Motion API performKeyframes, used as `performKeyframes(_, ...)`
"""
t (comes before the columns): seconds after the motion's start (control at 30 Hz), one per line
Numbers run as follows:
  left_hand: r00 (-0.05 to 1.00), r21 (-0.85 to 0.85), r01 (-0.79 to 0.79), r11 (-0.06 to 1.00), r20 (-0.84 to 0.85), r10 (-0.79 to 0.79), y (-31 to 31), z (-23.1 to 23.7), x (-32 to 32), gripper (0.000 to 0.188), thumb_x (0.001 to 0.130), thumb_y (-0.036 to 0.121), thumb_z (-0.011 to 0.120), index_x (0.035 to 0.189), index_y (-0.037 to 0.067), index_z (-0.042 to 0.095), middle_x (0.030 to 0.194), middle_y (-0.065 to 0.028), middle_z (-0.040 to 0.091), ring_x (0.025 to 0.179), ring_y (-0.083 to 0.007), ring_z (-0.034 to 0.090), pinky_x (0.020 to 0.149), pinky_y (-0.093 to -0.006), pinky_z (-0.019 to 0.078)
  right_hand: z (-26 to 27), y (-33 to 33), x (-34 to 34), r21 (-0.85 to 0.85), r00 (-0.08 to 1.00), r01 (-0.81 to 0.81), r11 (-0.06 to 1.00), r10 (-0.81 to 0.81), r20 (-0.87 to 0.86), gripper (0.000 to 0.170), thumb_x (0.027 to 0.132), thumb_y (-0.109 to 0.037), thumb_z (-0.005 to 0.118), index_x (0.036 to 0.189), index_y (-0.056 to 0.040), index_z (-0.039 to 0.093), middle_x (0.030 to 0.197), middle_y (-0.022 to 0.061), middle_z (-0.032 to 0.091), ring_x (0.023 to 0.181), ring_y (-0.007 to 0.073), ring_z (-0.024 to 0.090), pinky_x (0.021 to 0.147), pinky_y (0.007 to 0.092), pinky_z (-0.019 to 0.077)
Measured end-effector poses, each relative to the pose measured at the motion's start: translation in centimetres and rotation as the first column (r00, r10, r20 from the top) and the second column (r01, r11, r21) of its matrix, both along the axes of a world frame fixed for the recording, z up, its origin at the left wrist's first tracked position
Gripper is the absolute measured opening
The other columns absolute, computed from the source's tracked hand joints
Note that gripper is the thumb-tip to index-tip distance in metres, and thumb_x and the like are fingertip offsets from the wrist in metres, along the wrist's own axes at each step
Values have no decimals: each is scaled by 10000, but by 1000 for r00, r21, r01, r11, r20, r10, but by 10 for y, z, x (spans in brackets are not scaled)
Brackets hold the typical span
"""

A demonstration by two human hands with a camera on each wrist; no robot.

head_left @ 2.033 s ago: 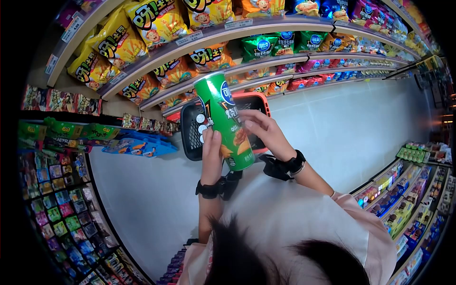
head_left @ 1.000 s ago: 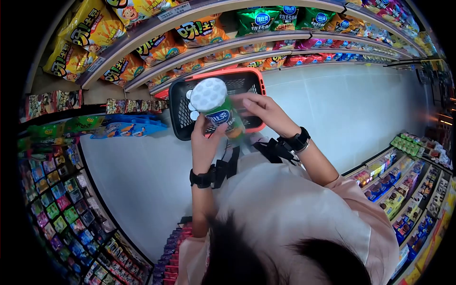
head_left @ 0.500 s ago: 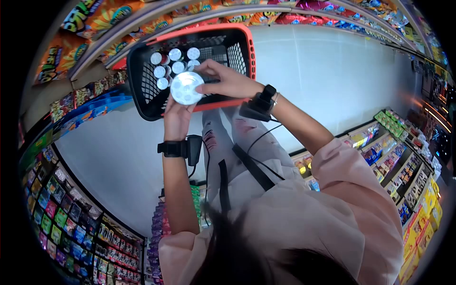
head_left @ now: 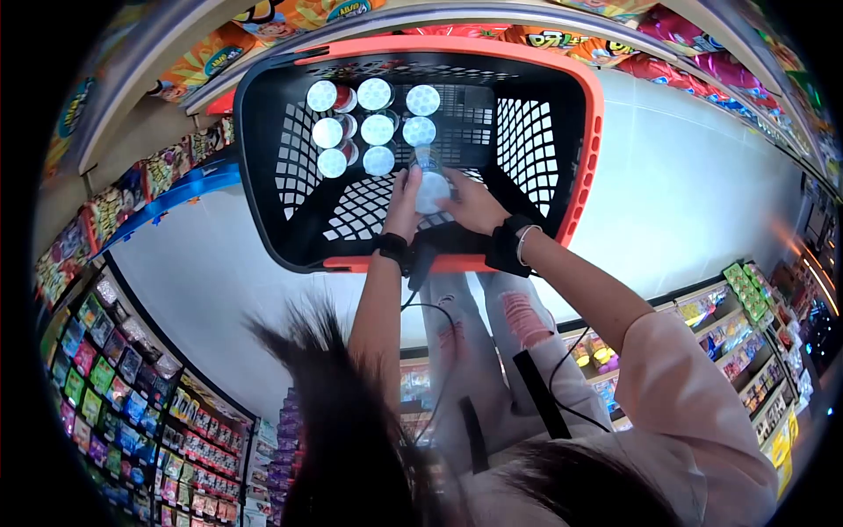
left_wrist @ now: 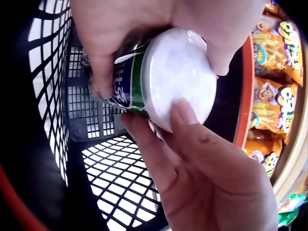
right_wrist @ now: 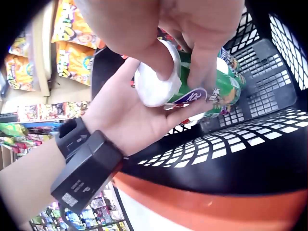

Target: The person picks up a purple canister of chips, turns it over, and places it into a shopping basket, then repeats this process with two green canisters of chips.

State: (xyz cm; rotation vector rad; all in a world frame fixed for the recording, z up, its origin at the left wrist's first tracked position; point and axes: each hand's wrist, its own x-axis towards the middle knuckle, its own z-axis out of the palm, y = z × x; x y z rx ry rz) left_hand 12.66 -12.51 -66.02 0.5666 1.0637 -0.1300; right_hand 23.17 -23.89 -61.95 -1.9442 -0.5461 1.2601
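Note:
A green chip canister [head_left: 432,195] with a white lid is held inside the shopping basket [head_left: 580,162], its lid end toward the head camera. My left hand [head_left: 404,207] grips its side, thumb and fingers around the green wall [left_wrist: 137,79] below the lid. From the other side my right hand [head_left: 475,207] also grips it, a fingertip lying on the lid [right_wrist: 156,82] in the right wrist view. Several white-lidded canisters [head_left: 378,129] stand upright in rows at the basket's left and middle. The held canister's lower end sits close to the nearest of them.
The black mesh basket with its red-orange rim stands on the pale floor [head_left: 650,176]. Shelves of chip bags [head_left: 544,42] run close along its far side. Small hanging packets [head_left: 123,386] fill a rack at the left, and more stocked shelves [head_left: 738,351] stand at the right.
Both hands have lowered the green canister from in front of the shelves down into the basket, turning its lid toward the head camera. The head view has come closer over the basket.

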Motion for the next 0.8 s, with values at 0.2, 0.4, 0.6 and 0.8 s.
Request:
performKeyframes(0.2, 999, -11, 23, 1000, -43, -24, 15, -16, -23, 664, 888, 209, 570, 1422, 9, 229, 1247, -136, 487, 1052, -187, 544, 868, -293, 455, -14, 3, -18, -48, 971, -30, 998, 17, -238, 646, 766, -119, 679, 1297, 13, 336, 1025, 238, 598, 966, 335, 613, 815, 381, 477)
performKeyframes(0.4, 996, -109, -54, 993, -74, 46, 2, -11, -35, 516, 936, 293, 499, 1341, 12, 347, 1128, -119, 553, 972, -197, 591, 830, -316, 482, -6, 0, -18, -117, 935, -146, 982, 99, -340, 639, 802, -92, 637, 1325, 23, 288, 995, 255, 593, 903, 346, 622, 801, 384, 487)
performKeyframes(0.6, 959, -69, 75, 995, -269, -91, 4, -99, -19, 616, 901, 584, 415, 1211, 54, 476, 1068, -109, 607, 937, -225, 625, 779, -390, 516, -99, 4, -5, -115, 956, -170, 979, 135, -261, 635, 761, -113, 644, 1310, 47, 366, 1084, 283, 578, 989, 369, 588, 864, 388, 457)
performKeyframes(0.8, 890, 36, 340, 940, -335, -309, 7, -232, -19, 765, 819, 656, 499, 1288, 57, 420, 1175, -125, 538, 1052, -266, 556, 809, -457, 495, -205, 8, -14, -166, 998, -46, 985, 36, -61, 609, 751, -200, 667, 1281, 1, 445, 1053, 220, 617, 887, 309, 629, 793, 367, 486)
